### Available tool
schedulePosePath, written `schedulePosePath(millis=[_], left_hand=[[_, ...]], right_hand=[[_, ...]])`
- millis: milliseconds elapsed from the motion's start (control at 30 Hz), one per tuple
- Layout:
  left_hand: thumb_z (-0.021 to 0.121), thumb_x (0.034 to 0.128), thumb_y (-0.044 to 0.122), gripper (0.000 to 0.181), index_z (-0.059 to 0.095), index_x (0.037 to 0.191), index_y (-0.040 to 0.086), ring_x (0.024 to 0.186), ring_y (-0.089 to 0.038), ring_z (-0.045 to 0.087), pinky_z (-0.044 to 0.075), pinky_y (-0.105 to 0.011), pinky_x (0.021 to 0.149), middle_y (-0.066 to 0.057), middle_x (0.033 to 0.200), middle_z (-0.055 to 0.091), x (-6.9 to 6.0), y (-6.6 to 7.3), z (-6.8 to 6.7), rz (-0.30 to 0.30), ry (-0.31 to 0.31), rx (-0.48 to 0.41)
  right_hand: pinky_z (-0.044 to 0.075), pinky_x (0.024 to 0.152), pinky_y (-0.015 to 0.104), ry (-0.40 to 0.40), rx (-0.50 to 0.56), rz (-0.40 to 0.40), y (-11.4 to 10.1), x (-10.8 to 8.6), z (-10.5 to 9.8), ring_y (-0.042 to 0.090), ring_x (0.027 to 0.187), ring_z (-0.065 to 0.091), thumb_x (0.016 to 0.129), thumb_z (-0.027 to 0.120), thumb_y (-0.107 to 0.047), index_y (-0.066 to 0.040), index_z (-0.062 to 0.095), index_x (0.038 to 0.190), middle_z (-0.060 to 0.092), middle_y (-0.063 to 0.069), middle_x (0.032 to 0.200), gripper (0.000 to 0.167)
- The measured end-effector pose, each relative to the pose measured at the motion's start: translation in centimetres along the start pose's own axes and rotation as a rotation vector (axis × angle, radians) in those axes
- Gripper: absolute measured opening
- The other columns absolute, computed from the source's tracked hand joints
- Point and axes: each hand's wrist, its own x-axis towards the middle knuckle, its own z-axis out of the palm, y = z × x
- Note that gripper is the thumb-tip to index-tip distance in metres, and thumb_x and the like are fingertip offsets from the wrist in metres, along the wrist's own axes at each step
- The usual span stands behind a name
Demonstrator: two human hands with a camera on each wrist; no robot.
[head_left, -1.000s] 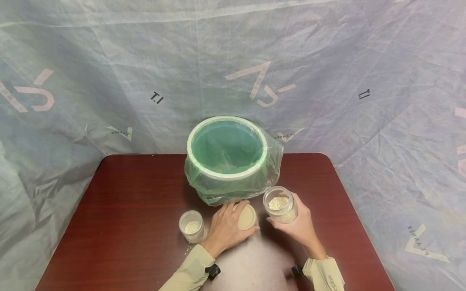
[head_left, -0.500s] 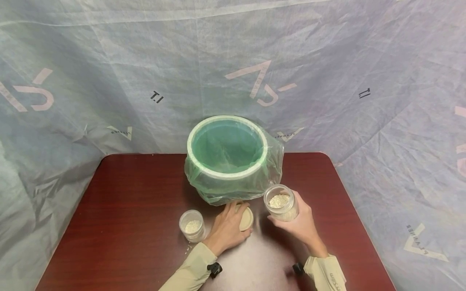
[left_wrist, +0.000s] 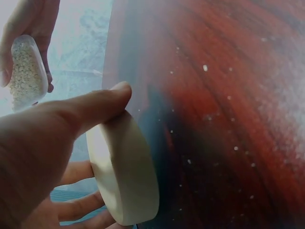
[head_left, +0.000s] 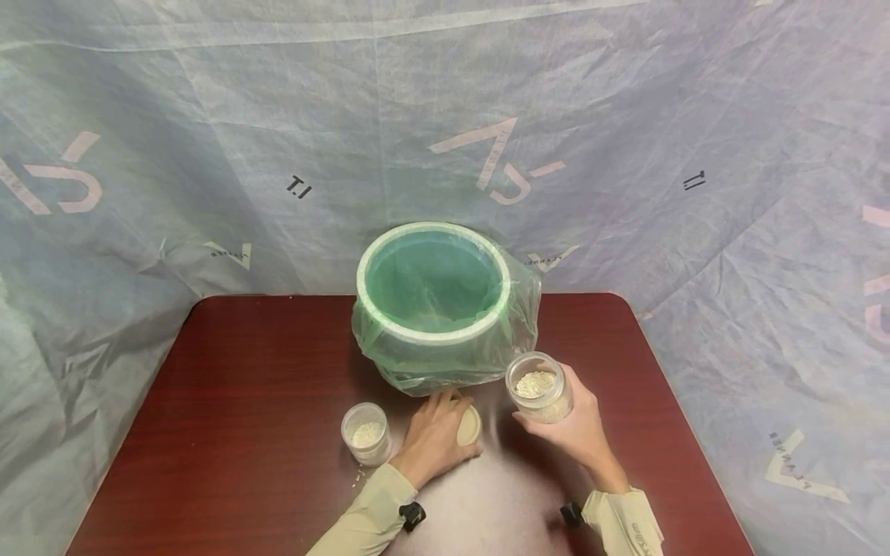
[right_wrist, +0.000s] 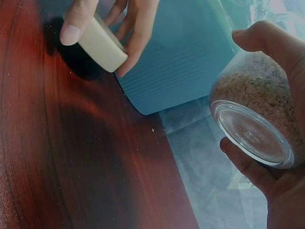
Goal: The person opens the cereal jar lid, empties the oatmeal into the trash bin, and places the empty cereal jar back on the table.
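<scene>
My left hand (head_left: 433,442) grips a round cream lid (head_left: 469,426) by its edge, just above the table. In the left wrist view the lid (left_wrist: 136,176) stands tilted, thumb on its upper edge and fingers behind. Off to the right, my right hand (head_left: 582,434) holds a clear jar (head_left: 549,409) with no lid on it, partly filled with pale flakes that look like oats. The right wrist view shows this jar (right_wrist: 252,95) raised off the table, its round base visible between thumb and fingers. Left of my left hand stands another open jar (head_left: 366,448) with similar flakes.
A teal bin (head_left: 434,337), lined with a thin green plastic bag (head_left: 445,363), stands at the back middle of the dark red table (head_left: 243,371). Stray flakes (head_left: 358,479) lie near the left jar. Grey sheeting (head_left: 313,116) hangs behind and on both sides.
My left hand has drawn slightly left with the lid, which is tilted more. The right hand and its jar have shifted only a little to the right.
</scene>
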Motion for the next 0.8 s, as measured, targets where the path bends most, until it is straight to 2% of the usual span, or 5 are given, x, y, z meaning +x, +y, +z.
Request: schedulePosePath(millis=[300, 567, 667, 800], left_hand=[[0.098, 0.0647, 0.06, 0.087, 0.07, 0.136, 0.018, 0.113, -0.029, 0.061, 0.058, -0.042, 0.085, -0.009, 0.129, 0.06, 0.07, -0.14, 0.24, 0.026, 0.012, 0.07], [0.098, 0.0615, 0.065, 0.089, 0.07, 0.132, 0.019, 0.113, -0.028, 0.06, 0.057, -0.042, 0.086, -0.008, 0.127, 0.06, 0.08, -0.29, 0.78, 0.007, -0.022, 0.083], [0.097, 0.0612, 0.067, 0.089, 0.07, 0.132, 0.02, 0.113, -0.028, 0.06, 0.057, -0.041, 0.085, -0.008, 0.127, 0.059, 0.08, -0.3, 0.85, 0.002, -0.025, 0.097], [0.096, 0.0621, 0.068, 0.093, 0.068, 0.135, 0.018, 0.114, -0.027, 0.059, 0.057, -0.041, 0.087, -0.009, 0.13, 0.059, 0.05, -0.23, 0.78, 0.001, -0.026, 0.1]], right_hand=[[0.05, 0.094, 0.017, 0.01, 0.003, -0.024, -0.19, 0.02, -0.18, 0.013, 0.111, 0.067, 0.059, 0.107, -0.017, -0.02, 0.062, 0.142, 0.072, -0.001, 0.125, 0.094], [0.05, 0.095, 0.017, 0.012, 0.014, -0.02, -0.06, 0.02, -0.21, 0.012, 0.111, 0.067, 0.06, 0.108, -0.018, -0.022, 0.063, 0.141, 0.072, -0.003, 0.124, 0.093], [0.049, 0.095, 0.016, 0.021, 0.011, -0.034, -0.14, 0.09, -0.17, 0.011, 0.11, 0.066, 0.059, 0.108, -0.016, -0.02, 0.063, 0.14, 0.072, -0.001, 0.124, 0.093], [0.048, 0.094, 0.014, 0.041, 0.012, -0.065, -0.94, 0.26, -0.16, 0.012, 0.109, 0.066, 0.056, 0.107, -0.007, -0.009, 0.063, 0.138, 0.073, 0.006, 0.122, 0.093]])
